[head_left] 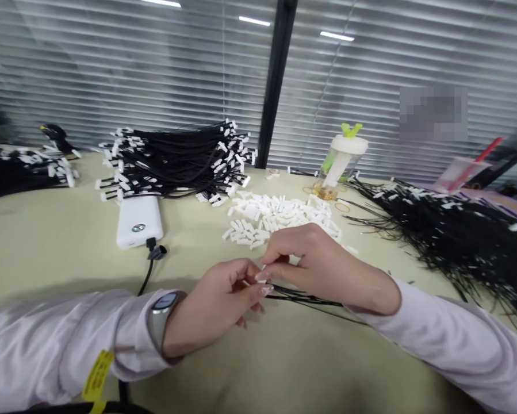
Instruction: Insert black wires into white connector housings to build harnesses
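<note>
My left hand (223, 299) is closed in a pinch on the ends of several thin black wires (301, 297), which trail off to the right under my right wrist. Touching its fingertips, my right hand (310, 261) pinches a small white connector, mostly hidden between the fingers. Just beyond both hands lies a loose pile of white connectors (279, 213) on the pale green table (189, 236).
Bundled black cables with white ends (176, 161) lie at the back left, above a white power bank (140, 221). A lidded cup (340, 164) stands behind the pile. Loose black wires (465, 236) cover the right side, near a cup with a red straw (460, 175).
</note>
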Motion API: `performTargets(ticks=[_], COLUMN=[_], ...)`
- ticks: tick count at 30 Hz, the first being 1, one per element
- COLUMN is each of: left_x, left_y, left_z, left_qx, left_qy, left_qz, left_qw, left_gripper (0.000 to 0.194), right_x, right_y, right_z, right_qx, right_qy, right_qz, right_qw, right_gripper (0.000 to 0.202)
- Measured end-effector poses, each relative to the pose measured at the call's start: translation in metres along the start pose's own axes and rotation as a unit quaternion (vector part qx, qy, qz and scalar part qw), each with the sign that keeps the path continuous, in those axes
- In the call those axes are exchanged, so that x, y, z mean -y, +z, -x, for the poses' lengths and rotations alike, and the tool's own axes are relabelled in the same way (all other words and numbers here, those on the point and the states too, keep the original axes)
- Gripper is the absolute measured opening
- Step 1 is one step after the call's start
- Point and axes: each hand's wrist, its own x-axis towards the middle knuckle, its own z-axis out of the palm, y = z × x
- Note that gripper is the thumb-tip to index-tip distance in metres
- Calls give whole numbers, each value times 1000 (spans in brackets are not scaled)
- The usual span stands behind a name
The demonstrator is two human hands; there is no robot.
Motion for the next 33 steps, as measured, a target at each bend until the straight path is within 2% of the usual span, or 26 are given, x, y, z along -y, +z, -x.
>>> performTargets(ticks=[10,17,20,23,26,30,33], left_x=[0,-1,-1,1,4,5,4], left_y=[3,5,4,4,4,3,3], left_z=[-2,-2,-1,-2,-4,-6,-6], left_qx=[-17,-21,-17,-20,-34,-38,-44], left_qy=[-27,-29,-20,-17,-26,-27,-31], left_qz=[22,27,37,37,38,50,53], left_qw=[999,999,999,999,998,998,997], left_gripper=[14,16,19,22,19,18,16], right_x=[0,-2,-3,-7,-13,-19,-19], right_y=[1,11,15,15,10,3,4], right_z=[3,7,8,8,8,10,11], right_qx=[-14,-45,-38,-29,20,173,185], right_qy=[10,64,69,119,166,150,143], right_qz=[21,-77,-92,-135,-170,-152,-160], right_qw=[1000,994,993,983,971,962,959], right_gripper=[11,12,11,16,18,22,21])
